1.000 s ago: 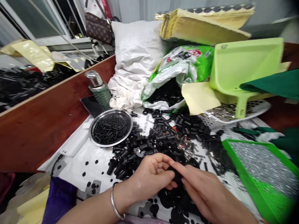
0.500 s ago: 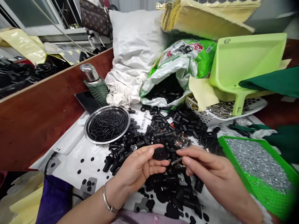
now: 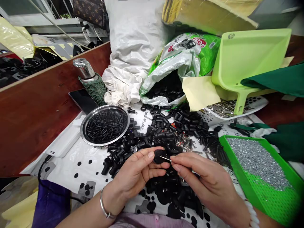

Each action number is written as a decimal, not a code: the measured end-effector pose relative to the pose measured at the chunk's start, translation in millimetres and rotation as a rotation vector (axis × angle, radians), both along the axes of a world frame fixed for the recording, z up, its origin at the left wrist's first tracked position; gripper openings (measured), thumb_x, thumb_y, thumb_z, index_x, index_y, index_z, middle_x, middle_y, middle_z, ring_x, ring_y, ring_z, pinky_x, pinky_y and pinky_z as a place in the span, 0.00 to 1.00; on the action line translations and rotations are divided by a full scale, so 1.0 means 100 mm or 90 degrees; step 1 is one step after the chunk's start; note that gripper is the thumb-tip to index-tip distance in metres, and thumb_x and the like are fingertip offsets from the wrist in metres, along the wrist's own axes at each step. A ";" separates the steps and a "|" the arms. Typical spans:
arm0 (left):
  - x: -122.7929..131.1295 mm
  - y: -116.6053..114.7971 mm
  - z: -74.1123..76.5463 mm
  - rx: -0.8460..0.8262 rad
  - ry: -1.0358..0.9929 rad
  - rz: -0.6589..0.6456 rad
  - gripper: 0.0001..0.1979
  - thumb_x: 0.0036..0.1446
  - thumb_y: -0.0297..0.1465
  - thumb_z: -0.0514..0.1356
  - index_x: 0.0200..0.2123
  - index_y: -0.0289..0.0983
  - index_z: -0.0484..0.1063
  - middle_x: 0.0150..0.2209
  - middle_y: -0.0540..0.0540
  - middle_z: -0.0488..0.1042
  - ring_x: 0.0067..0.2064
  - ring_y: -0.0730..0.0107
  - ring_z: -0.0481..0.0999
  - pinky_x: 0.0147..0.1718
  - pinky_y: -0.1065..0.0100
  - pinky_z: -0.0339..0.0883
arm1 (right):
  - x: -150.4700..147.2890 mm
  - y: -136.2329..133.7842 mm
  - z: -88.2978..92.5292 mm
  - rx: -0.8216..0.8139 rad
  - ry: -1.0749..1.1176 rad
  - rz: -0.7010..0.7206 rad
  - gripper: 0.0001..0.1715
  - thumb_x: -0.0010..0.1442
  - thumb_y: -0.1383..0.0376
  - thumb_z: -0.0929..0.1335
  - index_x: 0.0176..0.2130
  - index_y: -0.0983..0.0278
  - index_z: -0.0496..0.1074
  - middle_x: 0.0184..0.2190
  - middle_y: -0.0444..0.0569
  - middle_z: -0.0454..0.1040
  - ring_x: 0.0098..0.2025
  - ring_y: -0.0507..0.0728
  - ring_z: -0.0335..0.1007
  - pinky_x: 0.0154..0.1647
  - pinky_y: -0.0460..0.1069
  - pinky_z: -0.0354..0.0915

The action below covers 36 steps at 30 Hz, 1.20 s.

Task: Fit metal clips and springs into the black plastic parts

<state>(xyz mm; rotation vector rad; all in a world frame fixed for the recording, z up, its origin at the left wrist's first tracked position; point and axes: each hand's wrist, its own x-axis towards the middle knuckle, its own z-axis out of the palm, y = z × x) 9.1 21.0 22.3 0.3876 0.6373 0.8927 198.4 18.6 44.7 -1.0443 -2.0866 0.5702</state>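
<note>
My left hand [image 3: 136, 172] is closed on a round black disc-shaped part [image 3: 158, 156], gripped at its edge between thumb and fingers. Between the thumb and fingers of my right hand [image 3: 205, 177] is a thin metal pin [image 3: 165, 158], whose tip meets the face of the disc. Behind and under both hands spreads a heap of black cylindrical plastic parts [image 3: 163, 122]. Black springs [image 3: 106, 124] fill a round metal tray [image 3: 83, 134] on the left.
On the right, small silvery pieces [image 3: 257, 163] lie in a green tray [image 3: 237, 172]. A light green dustpan [image 3: 251, 60] rests over a white basket [image 3: 258, 106] of metal parts. An open bag [image 3: 163, 76] holds black parts. A bottle [image 3: 91, 82] and phone [image 3: 83, 100] stand at left.
My right hand has moved left, bringing the metal pin from beside the black disc to its face. The disc has turned slightly in my left hand. The camera view has shifted.
</note>
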 end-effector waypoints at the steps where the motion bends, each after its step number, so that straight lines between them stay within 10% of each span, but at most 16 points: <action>1: -0.01 0.00 0.00 0.007 -0.002 0.001 0.13 0.58 0.27 0.56 0.46 0.29 0.69 0.35 0.38 0.77 0.38 0.68 0.78 0.37 0.72 0.72 | 0.00 0.00 0.01 0.008 -0.012 0.010 0.12 0.58 0.73 0.64 0.41 0.62 0.71 0.35 0.46 0.76 0.36 0.50 0.73 0.37 0.42 0.70; 13: -0.06 -0.06 0.01 0.086 0.002 -0.056 0.13 0.55 0.27 0.60 0.45 0.32 0.72 0.36 0.42 0.76 0.36 0.71 0.77 0.36 0.74 0.73 | -0.02 0.00 0.20 0.103 -0.076 0.108 0.14 0.61 0.74 0.60 0.42 0.63 0.69 0.34 0.49 0.75 0.34 0.51 0.72 0.32 0.44 0.69; 36: 0.00 -0.13 -0.07 0.174 0.082 -0.022 0.20 0.47 0.27 0.67 0.45 0.38 0.72 0.34 0.47 0.76 0.35 0.75 0.74 0.36 0.74 0.65 | -0.14 0.02 -0.06 -0.227 0.013 0.016 0.10 0.60 0.65 0.63 0.27 0.61 0.67 0.23 0.41 0.69 0.25 0.50 0.67 0.25 0.43 0.64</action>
